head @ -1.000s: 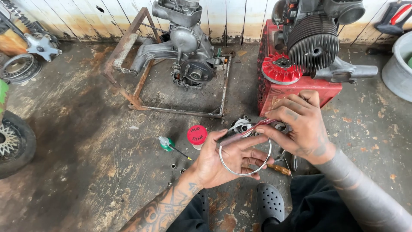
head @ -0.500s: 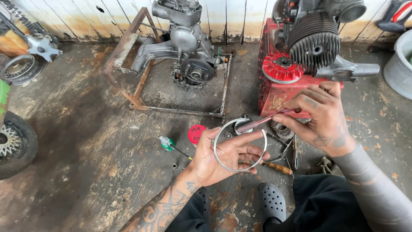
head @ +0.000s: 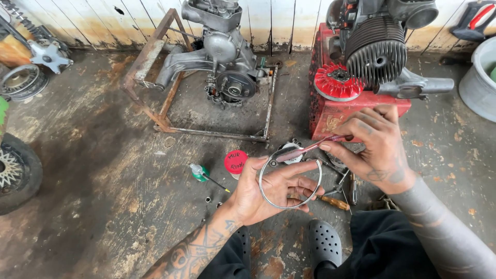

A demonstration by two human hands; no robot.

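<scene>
My left hand point(head: 268, 188) holds a thin round metal ring point(head: 289, 204) upright, thumb on its top edge and fingers curled behind it. My right hand point(head: 374, 144) grips the red handles of a pair of pliers point(head: 305, 151), whose jaws meet the ring's top left near my left thumb. Both hands hover low over the stained concrete floor, in front of a red stand point(head: 356, 111) that carries a finned engine point(head: 377, 49) and a red fan wheel point(head: 337, 82).
A second engine point(head: 222, 57) sits on a rusty steel frame point(head: 165, 98). A red round lid point(head: 236, 161), a green-handled screwdriver point(head: 204, 175) and loose tools point(head: 343, 188) lie on the floor. A wheel point(head: 13, 170) is at left, a grey tub point(head: 478, 80) at right.
Both hands have risen and shifted slightly right. My right hand pulled back along the pliers, and the ring now stands more upright in my left hand.
</scene>
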